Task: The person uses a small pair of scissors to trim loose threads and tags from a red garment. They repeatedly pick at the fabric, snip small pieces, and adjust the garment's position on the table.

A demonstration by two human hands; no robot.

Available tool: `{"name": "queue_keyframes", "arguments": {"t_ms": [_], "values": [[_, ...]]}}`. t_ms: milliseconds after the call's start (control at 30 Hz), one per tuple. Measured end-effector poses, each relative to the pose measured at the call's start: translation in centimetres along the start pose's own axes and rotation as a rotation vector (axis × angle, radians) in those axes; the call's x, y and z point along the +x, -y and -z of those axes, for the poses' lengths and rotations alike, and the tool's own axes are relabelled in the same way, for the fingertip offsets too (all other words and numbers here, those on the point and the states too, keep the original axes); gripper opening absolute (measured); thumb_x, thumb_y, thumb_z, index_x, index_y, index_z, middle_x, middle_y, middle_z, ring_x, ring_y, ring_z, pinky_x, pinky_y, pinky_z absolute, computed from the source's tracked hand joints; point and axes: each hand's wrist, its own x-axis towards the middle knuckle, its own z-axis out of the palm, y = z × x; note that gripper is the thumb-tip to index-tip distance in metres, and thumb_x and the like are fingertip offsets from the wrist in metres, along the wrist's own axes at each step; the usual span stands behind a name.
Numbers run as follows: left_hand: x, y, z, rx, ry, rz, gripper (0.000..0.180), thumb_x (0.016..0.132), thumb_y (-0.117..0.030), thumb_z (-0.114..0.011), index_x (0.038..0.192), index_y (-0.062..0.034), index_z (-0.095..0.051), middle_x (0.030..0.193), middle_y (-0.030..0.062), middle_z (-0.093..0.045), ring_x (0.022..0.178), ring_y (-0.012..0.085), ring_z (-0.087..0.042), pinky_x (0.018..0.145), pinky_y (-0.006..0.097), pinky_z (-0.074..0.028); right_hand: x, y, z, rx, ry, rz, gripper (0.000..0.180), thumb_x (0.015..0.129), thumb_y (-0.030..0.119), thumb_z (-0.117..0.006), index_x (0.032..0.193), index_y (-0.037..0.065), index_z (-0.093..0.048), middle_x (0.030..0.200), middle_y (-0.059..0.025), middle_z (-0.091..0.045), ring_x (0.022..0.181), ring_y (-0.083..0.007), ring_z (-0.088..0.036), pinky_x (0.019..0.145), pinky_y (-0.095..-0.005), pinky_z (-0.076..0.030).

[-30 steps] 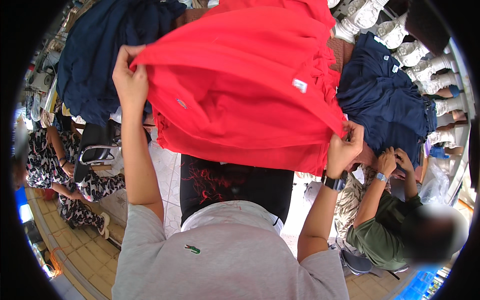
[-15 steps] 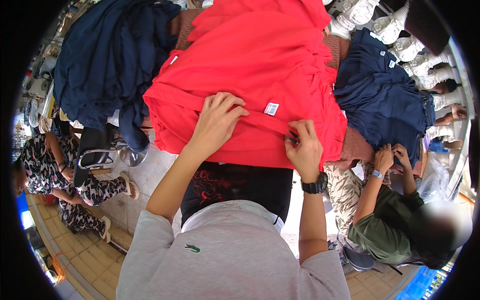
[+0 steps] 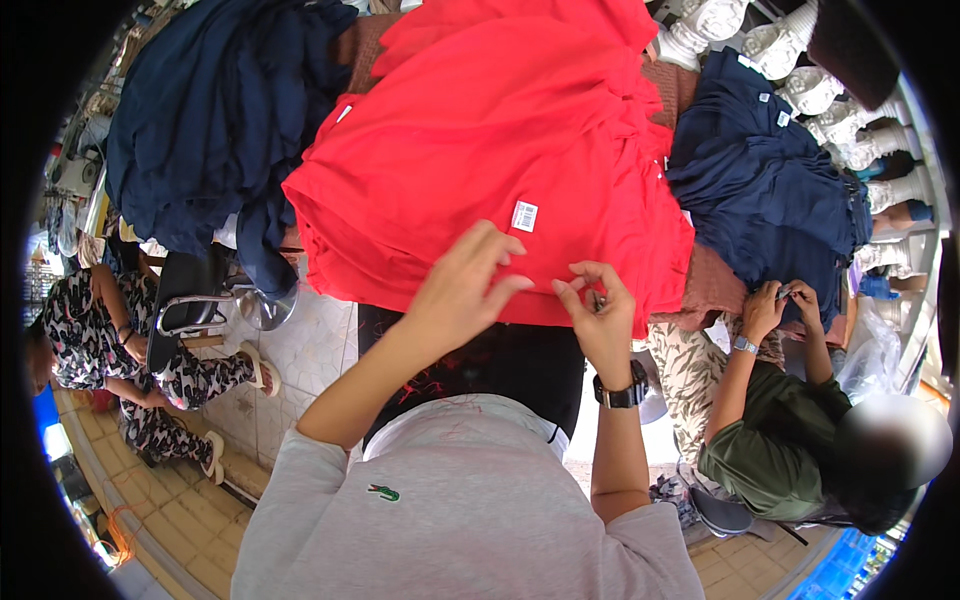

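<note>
A pile of red garments [image 3: 500, 130] lies in front of me, with a white label [image 3: 523, 216] on the top one. My left hand [image 3: 455, 290] hovers at the pile's near edge, thumb and fingers apart and nothing visible between them. Close by on the right, my right hand [image 3: 605, 315] has its fingers curled, thumb and forefinger nearly meeting. A small dark tool, apparently thread snips [image 3: 599, 300], is tucked in it, mostly hidden by the fingers.
Navy garments [image 3: 215, 130] are heaped at left, more navy garments [image 3: 760, 170] at right. There a person in a green shirt [image 3: 770, 455] handles them. Another person in patterned clothes [image 3: 85, 320] sits at left beside a black chair [image 3: 185, 305]. White balusters [image 3: 810, 95] stand far right.
My left hand has left the red cloth and come nearer. The right has also drawn nearer. The folded red strip they held now lies out of sight, and the label has shifted slightly left.
</note>
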Motion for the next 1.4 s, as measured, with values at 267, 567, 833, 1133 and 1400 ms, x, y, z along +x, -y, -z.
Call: {"name": "queue_keyframes", "arguments": {"t_ms": [267, 567, 833, 1133, 1400], "values": [[-0.7, 2.7, -4.6, 0.078, -0.123, -0.011, 0.016, 0.079, -0.01, -0.078, 0.083, -0.003, -0.064, 0.074, 0.008, -0.057, 0.071, 0.0243, -0.057, 0.065, 0.037, -0.049, -0.1, -3.7, -0.8, 0.155, 0.043, -0.086, 0.033, 0.08, 0.003, -0.083, 0.108, 0.004, -0.065, 0.093, 0.0003, -0.061, 0.082, -0.0046, -0.053, 0.062, -0.0204, -0.039], [-0.4, 3.8, -2.7, -0.589, 0.008, 0.316, 0.007, 0.103, -0.009, -0.056, 0.106, -0.0059, -0.05, 0.081, 0.002, -0.063, 0.075, 0.0093, -0.059, 0.067, 0.025, -0.045, -0.4, -3.7, -0.9, 0.151, 0.031, -0.068, 0.032, 0.081, 0.002, -0.083, 0.107, 0.004, -0.065, 0.094, 0.0, -0.061, 0.083, -0.004, -0.052, 0.063, -0.0198, -0.038], [-0.4, 1.9, -5.6, 0.286, -0.07, 0.069, 0.02, 0.088, -0.02, -0.073, 0.095, -0.0048, -0.062, 0.089, 0.0074, -0.055, 0.074, 0.0296, -0.065, 0.064, 0.043, -0.05, -0.4, -3.8, -1.2, 0.18, 0.023, -0.048, 0.032, 0.081, 0.001, -0.083, 0.108, 0.003, -0.065, 0.093, -0.0001, -0.061, 0.075, -0.0027, -0.049, 0.059, -0.0192, -0.036], [-0.6, -0.1, -1.8, -0.433, 0.169, 0.139, 0.011, 0.093, -0.007, -0.068, 0.092, -0.0017, -0.058, 0.083, 0.0084, -0.063, 0.072, 0.0226, -0.061, 0.066, 0.035, -0.047, -0.2, -3.3, -0.6, 0.28, -0.061, -0.029, 0.027, 0.086, 0.001, -0.078, 0.11, 0.004, -0.063, 0.086, 0.0021, -0.061, 0.064, 0.0007, -0.039, 0.054, -0.0183, -0.03], [-5.9, -1.2, 5.4, -0.298, 0.478, 0.049, 0.006, 0.087, -0.008, -0.072, 0.085, -0.0032, -0.069, 0.08, 0.0062, -0.062, 0.077, 0.0215, -0.058, 0.065, 0.033, -0.046, 1.3, -3.0, 2.1, 0.164, -0.203, 0.07, 0.036, 0.089, 0.001, -0.074, 0.121, 0.006, -0.06, 0.085, 0.0023, -0.063, 0.065, 0.0004, -0.043, 0.055, -0.0173, -0.031]]}}
